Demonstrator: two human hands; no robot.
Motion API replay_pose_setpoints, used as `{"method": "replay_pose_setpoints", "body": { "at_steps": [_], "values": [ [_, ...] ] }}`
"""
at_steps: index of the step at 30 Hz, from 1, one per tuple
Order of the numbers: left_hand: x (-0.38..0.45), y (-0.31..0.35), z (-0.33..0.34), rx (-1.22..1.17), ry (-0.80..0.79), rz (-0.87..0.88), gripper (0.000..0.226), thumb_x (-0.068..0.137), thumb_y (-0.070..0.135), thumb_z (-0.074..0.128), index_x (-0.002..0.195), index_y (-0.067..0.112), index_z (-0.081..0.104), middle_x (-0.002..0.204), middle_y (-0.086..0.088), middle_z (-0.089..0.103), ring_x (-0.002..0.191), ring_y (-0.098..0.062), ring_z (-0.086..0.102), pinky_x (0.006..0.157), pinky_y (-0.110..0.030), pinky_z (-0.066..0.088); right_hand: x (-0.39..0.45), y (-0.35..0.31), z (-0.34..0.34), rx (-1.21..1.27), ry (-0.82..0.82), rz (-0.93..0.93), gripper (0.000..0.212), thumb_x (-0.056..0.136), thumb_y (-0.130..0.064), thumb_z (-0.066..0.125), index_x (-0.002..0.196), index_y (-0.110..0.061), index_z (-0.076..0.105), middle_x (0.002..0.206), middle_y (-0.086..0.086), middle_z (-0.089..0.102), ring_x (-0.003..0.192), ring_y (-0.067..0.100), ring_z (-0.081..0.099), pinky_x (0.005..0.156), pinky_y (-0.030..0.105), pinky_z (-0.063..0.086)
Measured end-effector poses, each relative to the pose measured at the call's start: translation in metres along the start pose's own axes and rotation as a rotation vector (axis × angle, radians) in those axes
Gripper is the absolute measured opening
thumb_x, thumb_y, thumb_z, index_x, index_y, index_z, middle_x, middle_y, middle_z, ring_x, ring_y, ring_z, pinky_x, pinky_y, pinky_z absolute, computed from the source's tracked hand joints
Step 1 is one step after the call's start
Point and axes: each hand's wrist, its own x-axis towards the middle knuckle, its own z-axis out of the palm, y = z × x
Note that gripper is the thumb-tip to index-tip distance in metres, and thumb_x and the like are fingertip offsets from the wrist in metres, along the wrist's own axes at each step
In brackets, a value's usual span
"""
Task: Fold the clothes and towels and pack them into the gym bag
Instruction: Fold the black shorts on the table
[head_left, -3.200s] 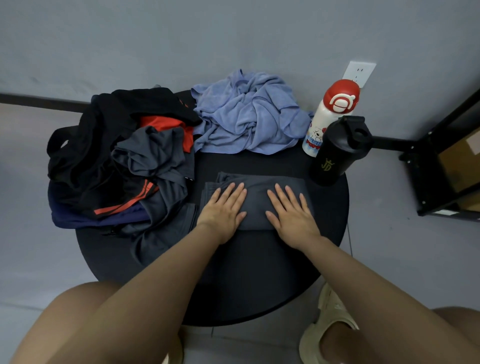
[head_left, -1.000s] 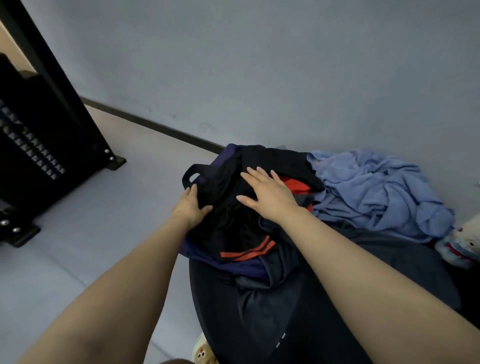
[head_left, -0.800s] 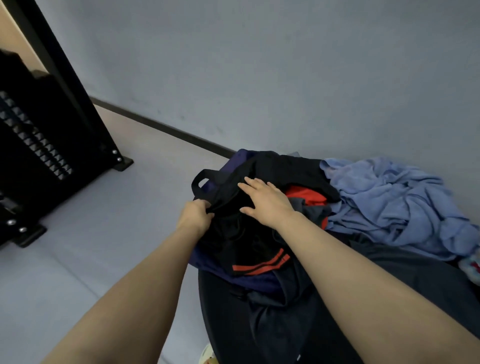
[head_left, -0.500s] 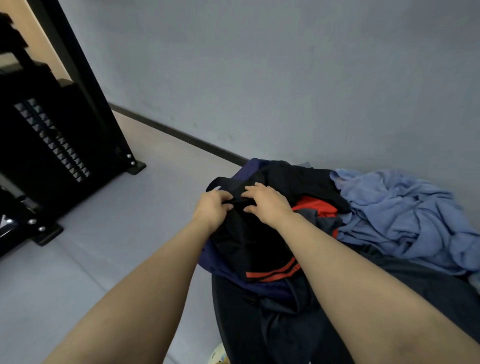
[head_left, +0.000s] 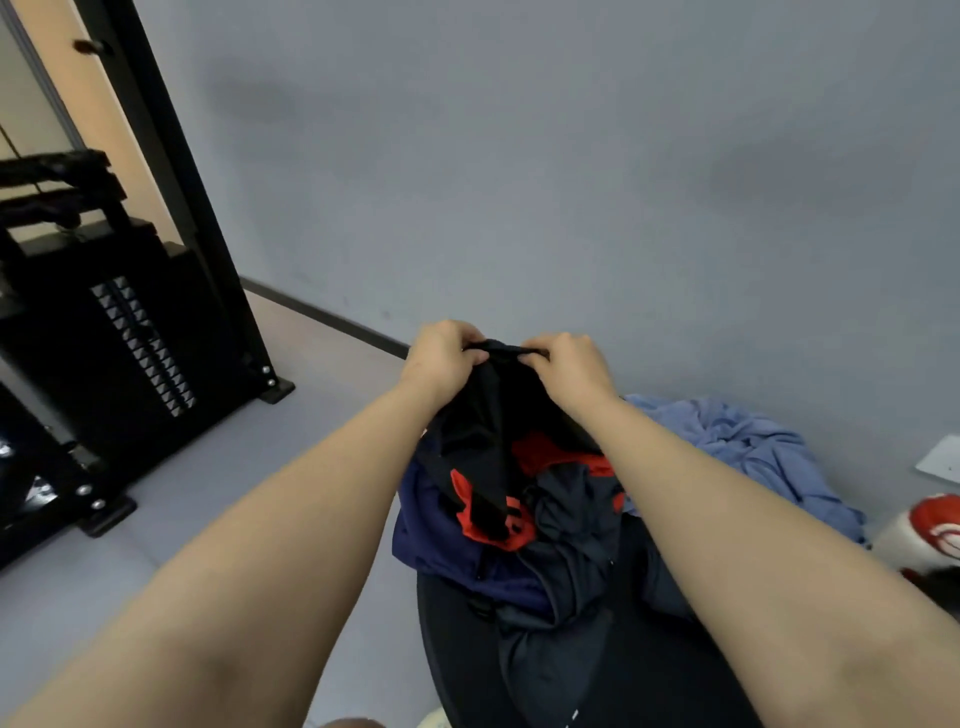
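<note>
My left hand (head_left: 441, 356) and my right hand (head_left: 569, 366) grip the top edge of a black garment with red trim (head_left: 485, 441), held up above the pile. Its lower part hangs down onto the heap. Under it lie a navy piece (head_left: 441, 545), which may be the gym bag, and a dark grey garment (head_left: 566, 525). A crumpled blue towel (head_left: 748, 452) lies behind my right forearm on the round black table (head_left: 639, 670).
A white bottle with a red cap (head_left: 930, 525) stands at the right edge. A black weight machine (head_left: 119, 332) stands on the floor to the left. A grey wall runs close behind the table, with a socket plate (head_left: 943, 460) at the right.
Both hands left the folded grey piece, reached to the pile at the left, grasped the black garment and lifted it. My view swung left and upward.
</note>
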Motion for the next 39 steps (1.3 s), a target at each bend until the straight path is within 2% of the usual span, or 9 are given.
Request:
{"method": "replay_pose_setpoints", "body": {
  "at_steps": [5, 12, 15, 19, 23, 28, 33, 37, 39],
  "values": [
    [-0.009, 0.056, -0.036, -0.017, 0.016, 0.059, 0.020, 0.089, 0.018, 0.063, 0.107, 0.014, 0.069, 0.108, -0.003, 0.068, 0.104, -0.020, 0.059, 0.091, -0.030, 0.046, -0.012, -0.015, -0.054, 0.055, 0.100, 0.015, 0.017, 0.090, -0.026, 0.059, 0.099, -0.023, 0.073, 0.095, 0.010, 0.071, 0.093, 0.031, 0.062, 0.074, 0.032, 0.045],
    [-0.030, 0.127, -0.080, -0.068, 0.038, 0.146, 0.020, 0.087, 0.017, 0.064, 0.104, 0.012, 0.070, 0.106, -0.004, 0.069, 0.103, -0.016, 0.060, 0.081, -0.018, 0.039, -0.032, -0.044, -0.135, 0.066, 0.179, -0.008, 0.016, 0.090, -0.025, 0.059, 0.094, -0.019, 0.073, 0.085, 0.010, 0.069, 0.083, 0.028, 0.059, 0.067, 0.029, 0.040],
    [-0.042, 0.160, -0.096, -0.113, 0.052, 0.173, 0.019, 0.086, 0.016, 0.065, 0.103, 0.010, 0.070, 0.105, -0.003, 0.069, 0.102, -0.016, 0.061, 0.082, -0.018, 0.040, -0.042, -0.052, -0.168, 0.087, 0.223, -0.011, 0.016, 0.090, -0.025, 0.060, 0.093, -0.019, 0.074, 0.074, 0.005, 0.063, 0.075, 0.023, 0.054, 0.063, 0.028, 0.036],
    [-0.054, 0.199, -0.113, -0.138, 0.068, 0.199, 0.020, 0.084, 0.017, 0.067, 0.103, 0.011, 0.071, 0.105, -0.003, 0.069, 0.101, -0.016, 0.061, 0.082, -0.019, 0.041, -0.056, -0.062, -0.211, 0.142, 0.260, -0.010, 0.014, 0.088, -0.025, 0.061, 0.090, -0.021, 0.074, 0.067, -0.003, 0.063, 0.073, 0.020, 0.056, 0.061, 0.029, 0.042],
    [-0.063, 0.230, -0.128, -0.179, 0.080, 0.206, 0.022, 0.083, 0.018, 0.069, 0.104, 0.012, 0.070, 0.107, -0.003, 0.070, 0.104, -0.016, 0.062, 0.083, -0.018, 0.040, -0.069, -0.071, -0.250, 0.142, 0.282, -0.022, 0.015, 0.087, -0.026, 0.062, 0.095, -0.024, 0.075, 0.077, -0.004, 0.069, 0.079, 0.015, 0.060, 0.068, 0.029, 0.047],
    [-0.073, 0.263, -0.139, -0.245, 0.092, 0.212, 0.021, 0.082, 0.020, 0.071, 0.102, 0.013, 0.071, 0.103, 0.000, 0.069, 0.097, -0.011, 0.061, 0.079, -0.016, 0.038, -0.082, -0.076, -0.289, 0.140, 0.314, -0.037, 0.013, 0.086, -0.024, 0.064, 0.092, -0.024, 0.076, 0.072, -0.012, 0.065, 0.079, 0.011, 0.062, 0.064, 0.022, 0.045],
    [-0.079, 0.290, -0.148, -0.347, 0.101, 0.180, 0.011, 0.081, 0.019, 0.071, 0.092, 0.015, 0.070, 0.087, 0.004, 0.064, 0.085, -0.012, 0.057, 0.076, -0.022, 0.042, -0.092, -0.087, -0.319, 0.109, 0.334, -0.052, 0.020, 0.086, -0.027, 0.067, 0.103, -0.019, 0.071, 0.095, -0.004, 0.069, 0.092, 0.014, 0.063, 0.083, 0.030, 0.050],
    [-0.083, 0.298, -0.154, -0.474, 0.096, 0.088, 0.005, 0.080, 0.017, 0.071, 0.083, 0.013, 0.069, 0.068, 0.002, 0.058, 0.065, -0.013, 0.053, 0.060, -0.022, 0.041, -0.114, -0.103, -0.329, 0.164, 0.459, -0.198, 0.023, 0.082, -0.042, 0.070, 0.091, -0.023, 0.061, 0.089, -0.008, 0.056, 0.078, 0.007, 0.053, 0.074, 0.025, 0.044],
    [-0.085, 0.299, -0.156, -0.573, 0.081, 0.004, 0.011, 0.079, 0.016, 0.071, 0.087, 0.008, 0.069, 0.074, -0.004, 0.059, 0.069, -0.018, 0.056, 0.063, -0.024, 0.043, -0.131, -0.109, -0.326, 0.155, 0.332, -0.286, 0.033, 0.075, -0.053, 0.071, 0.094, -0.028, 0.060, 0.096, -0.008, 0.056, 0.085, 0.006, 0.052, 0.078, 0.024, 0.042]
  ]
}}
